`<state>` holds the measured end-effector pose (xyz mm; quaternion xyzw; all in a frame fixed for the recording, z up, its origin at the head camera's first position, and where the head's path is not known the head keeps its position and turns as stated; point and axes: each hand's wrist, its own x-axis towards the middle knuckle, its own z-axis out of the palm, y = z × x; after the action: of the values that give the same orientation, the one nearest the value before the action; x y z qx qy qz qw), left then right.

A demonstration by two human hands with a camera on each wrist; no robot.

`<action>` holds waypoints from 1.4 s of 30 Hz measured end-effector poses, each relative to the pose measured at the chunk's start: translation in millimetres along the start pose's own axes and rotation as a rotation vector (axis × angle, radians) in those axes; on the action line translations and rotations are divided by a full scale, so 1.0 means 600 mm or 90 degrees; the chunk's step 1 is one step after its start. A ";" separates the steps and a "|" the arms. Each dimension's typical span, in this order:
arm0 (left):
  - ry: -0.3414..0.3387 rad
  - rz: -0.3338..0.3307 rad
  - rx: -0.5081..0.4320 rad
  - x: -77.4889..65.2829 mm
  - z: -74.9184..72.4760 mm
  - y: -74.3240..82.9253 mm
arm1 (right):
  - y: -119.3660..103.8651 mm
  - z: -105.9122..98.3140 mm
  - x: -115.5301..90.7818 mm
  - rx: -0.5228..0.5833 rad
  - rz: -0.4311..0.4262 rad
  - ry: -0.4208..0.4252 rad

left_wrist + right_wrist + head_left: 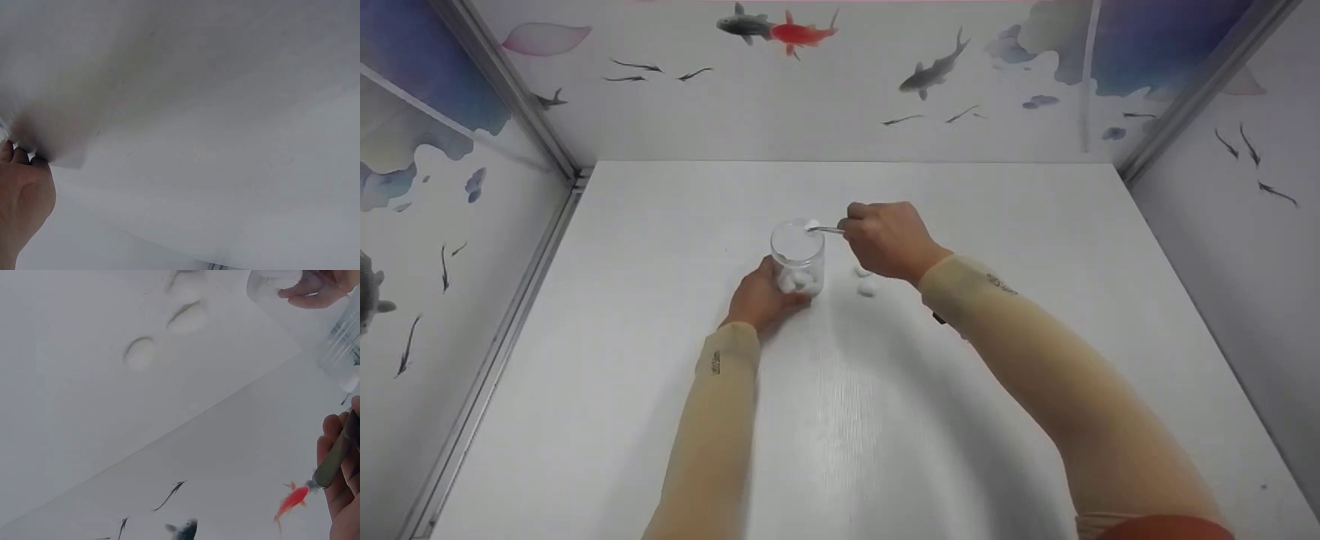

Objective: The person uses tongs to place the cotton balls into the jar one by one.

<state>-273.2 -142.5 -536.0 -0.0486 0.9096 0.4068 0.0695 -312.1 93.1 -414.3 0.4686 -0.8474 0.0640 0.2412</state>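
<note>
In the head view my left hand point(761, 300) holds the side of a clear jar point(799, 259) standing on the table. White rounded pieces point(801, 281) lie in its bottom. My right hand point(891, 236) grips a metal spoon point(829, 230) by its handle, with the far end over the jar's rim. A small white piece point(811, 224) shows at that end. The right wrist view shows the spoon's broad, rounded handle end point(332, 464) against the fingers. Only part of my left hand point(25, 197) appears in the left wrist view.
White rounded pieces point(139, 353) lie on the white tabletop point(622, 420) just right of the jar. Panels with painted fish point(802, 34) enclose the table at the back and both sides.
</note>
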 end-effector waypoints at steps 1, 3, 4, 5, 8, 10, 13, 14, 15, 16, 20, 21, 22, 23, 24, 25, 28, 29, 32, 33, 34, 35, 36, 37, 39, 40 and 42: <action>0.001 0.000 0.003 0.000 0.000 0.000 | -0.002 0.002 0.001 -0.001 -0.002 -0.003; 0.001 -0.001 0.008 0.000 0.000 0.001 | -0.004 0.007 0.002 0.000 -0.004 -0.010; 0.000 -0.002 0.009 0.000 0.000 0.001 | -0.005 0.008 0.002 0.002 -0.005 -0.014; 0.001 -0.004 0.010 -0.001 0.000 0.002 | -0.006 0.009 0.002 0.003 -0.005 -0.017; 0.001 -0.005 0.011 -0.001 0.000 0.003 | -0.007 0.012 0.002 0.004 -0.005 -0.030; 0.004 -0.003 0.012 -0.001 0.000 0.003 | -0.008 0.013 0.002 0.002 -0.006 -0.038; 0.006 0.003 0.017 0.000 0.000 0.002 | -0.009 0.014 0.002 -0.001 -0.006 -0.046; 0.006 0.003 0.016 0.000 0.000 0.002 | -0.009 0.015 0.001 0.000 -0.006 -0.047; 0.006 0.002 0.015 0.000 -0.001 0.002 | -0.009 0.015 0.001 -0.001 -0.006 -0.048; 0.006 0.002 0.015 -0.001 -0.001 0.002 | -0.008 0.016 0.001 -0.001 -0.005 -0.050; 0.000 0.006 0.020 -0.002 -0.001 0.004 | -0.005 0.019 -0.002 -0.001 0.001 -0.056; -0.001 0.010 0.021 -0.003 -0.002 0.004 | -0.004 0.019 -0.003 0.001 0.002 -0.057; -0.001 0.014 0.024 -0.003 -0.001 0.004 | -0.003 0.019 -0.004 0.002 0.004 -0.059; -0.001 0.018 0.027 -0.003 -0.001 0.004 | -0.002 0.018 -0.004 0.004 0.005 -0.060; 0.000 0.019 0.029 -0.003 -0.001 0.004 | -0.001 0.017 -0.005 0.007 0.007 -0.061; 0.003 0.019 0.029 -0.003 -0.001 0.003 | 0.000 0.015 -0.006 0.010 0.008 -0.062; 0.004 0.010 0.025 -0.003 0.001 0.003 | 0.008 0.008 -0.011 0.011 0.018 -0.066; 0.004 0.007 0.024 -0.003 0.001 0.003 | 0.013 0.005 -0.013 0.010 0.022 -0.069; 0.000 0.006 0.021 -0.004 0.000 0.005 | 0.031 -0.004 -0.027 0.000 0.043 -0.074; 0.002 0.005 0.023 -0.004 -0.001 0.006 | 0.038 -0.007 -0.033 -0.003 0.050 -0.076; 0.002 0.007 0.027 -0.005 -0.002 0.007 | 0.046 -0.010 -0.041 -0.006 0.059 -0.079; 0.002 0.009 0.030 -0.005 -0.003 0.008 | 0.055 -0.011 -0.048 -0.007 0.068 -0.080; 0.002 0.009 0.031 -0.005 -0.004 0.009 | 0.063 -0.012 -0.057 -0.009 0.077 -0.082; 0.002 0.010 0.031 -0.006 -0.005 0.010 | 0.071 -0.012 -0.066 -0.008 0.087 -0.086; 0.001 0.009 0.033 -0.007 -0.006 0.010 | 0.086 -0.011 -0.085 -0.011 0.107 -0.097; 0.000 0.011 0.034 -0.007 -0.005 0.010 | 0.093 -0.009 -0.095 -0.011 0.116 -0.102; 0.000 0.014 0.031 -0.007 -0.004 0.009 | 0.104 -0.006 -0.113 -0.014 0.131 -0.115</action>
<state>-269.9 -140.9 -529.6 -0.0373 0.9195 0.3856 0.0661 -332.6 180.4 -435.5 0.3802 -0.9100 0.0372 0.1611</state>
